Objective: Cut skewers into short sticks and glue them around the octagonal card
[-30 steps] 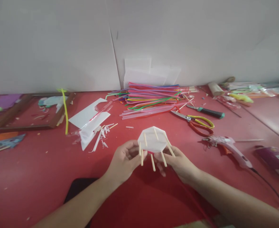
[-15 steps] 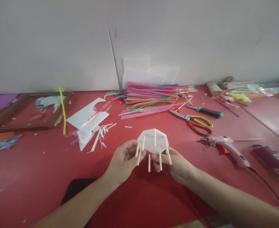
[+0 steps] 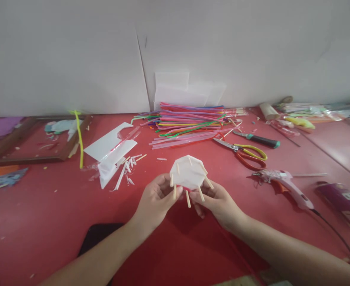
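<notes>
A white octagonal foam piece (image 3: 188, 173) with several short wooden sticks glued around its rim is held above the red table (image 3: 44, 206) near the middle. My left hand (image 3: 155, 200) pinches its left edge with closed fingers. My right hand (image 3: 218, 202) grips its lower right edge, fingers curled under it. The sticks point down and toward me. A bit of red shows under the piece between my hands.
A pile of coloured straws (image 3: 189, 123) lies by the wall. Scissors (image 3: 243, 153), a utility knife (image 3: 260, 140) and a pink glue gun (image 3: 288, 184) with its cord lie at right. White foam scraps (image 3: 111, 153) and a wooden frame (image 3: 32, 139) are at left.
Both hands have turned and tilted the octagonal piece, raising it slightly away from me; the sticks now splay at different angles.
</notes>
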Available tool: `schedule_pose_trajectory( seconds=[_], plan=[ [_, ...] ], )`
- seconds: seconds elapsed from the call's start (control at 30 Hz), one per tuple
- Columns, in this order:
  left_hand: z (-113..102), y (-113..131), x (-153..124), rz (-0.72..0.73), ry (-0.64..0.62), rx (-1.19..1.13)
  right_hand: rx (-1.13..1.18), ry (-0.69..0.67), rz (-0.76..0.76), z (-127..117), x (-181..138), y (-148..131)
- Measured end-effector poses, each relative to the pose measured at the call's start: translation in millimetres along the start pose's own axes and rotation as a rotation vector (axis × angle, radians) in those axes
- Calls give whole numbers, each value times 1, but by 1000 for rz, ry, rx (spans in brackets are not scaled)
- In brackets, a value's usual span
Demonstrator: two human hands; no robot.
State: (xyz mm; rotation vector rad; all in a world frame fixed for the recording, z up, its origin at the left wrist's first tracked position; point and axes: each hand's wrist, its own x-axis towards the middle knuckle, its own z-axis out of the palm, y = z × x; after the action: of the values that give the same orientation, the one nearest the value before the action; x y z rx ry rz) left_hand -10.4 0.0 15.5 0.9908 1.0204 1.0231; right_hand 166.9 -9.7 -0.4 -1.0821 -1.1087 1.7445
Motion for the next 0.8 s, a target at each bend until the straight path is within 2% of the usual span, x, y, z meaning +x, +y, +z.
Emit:
schedule_pose_trajectory(
  seconds=[0.1,0.27,0.63,0.8],
  plan=[
    [0,1,0,-98,56,-157,-230,66,-100,0,-4,1],
    [-5,-5,3,-173,112,-256,-513,176,-243,0,-9,4],
    [-6,0,6,-199,153,-307,-818,206,-545,-3,-12,0],
    [-5,-1,5,-210,162,-282,-847,173,-597,-2,-12,1]
  ],
)
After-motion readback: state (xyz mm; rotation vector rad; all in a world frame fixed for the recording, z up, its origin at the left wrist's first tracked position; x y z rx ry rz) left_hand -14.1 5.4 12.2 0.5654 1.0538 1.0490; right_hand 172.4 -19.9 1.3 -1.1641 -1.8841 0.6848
